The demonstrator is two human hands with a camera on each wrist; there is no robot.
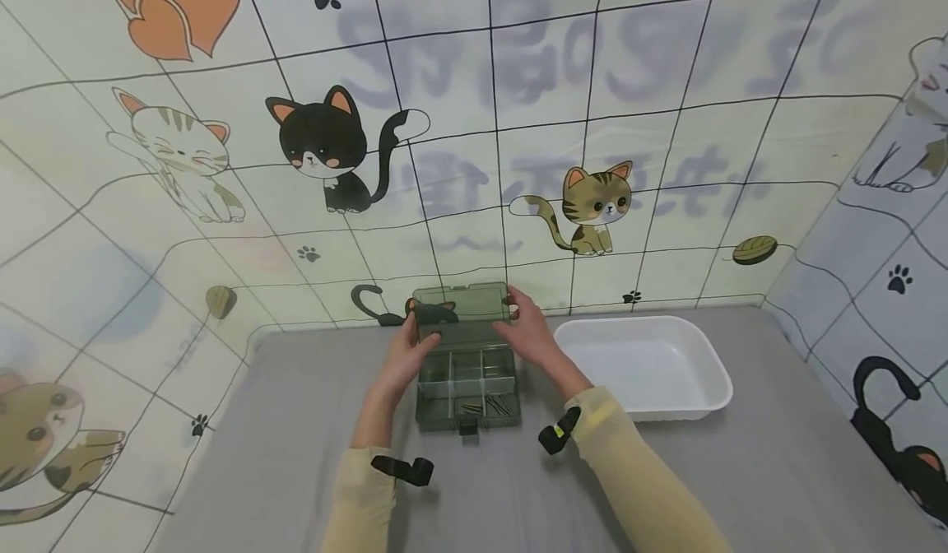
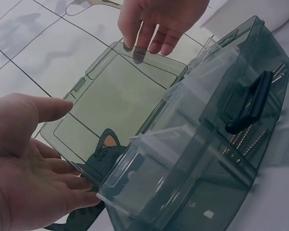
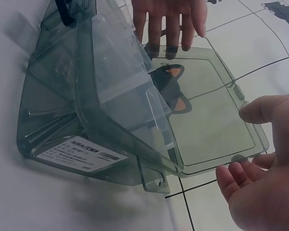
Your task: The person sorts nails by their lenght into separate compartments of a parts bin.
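Observation:
A translucent dark green organizer box (image 1: 469, 429) stands on the table, its hinged lid (image 1: 471, 335) raised toward the wall. My left hand (image 1: 401, 360) holds the lid's left edge, with the thumb on the near face and fingers behind. At the opposite edge, my right hand (image 1: 529, 331) grips the lid between thumb and fingers, as the right wrist view shows. Clear dividers (image 1: 467, 365) split the box's rear part into compartments. Several screws (image 2: 245, 139) lie loose in its front part. On the front hangs a black latch (image 2: 250, 103).
A white plastic tray (image 1: 644, 409) stands to the right of the box, near the wall. The grey tabletop (image 1: 289, 454) reaches back to a wall covering (image 1: 459, 125) with cat drawings. One side of the box bears a white label (image 3: 79, 153).

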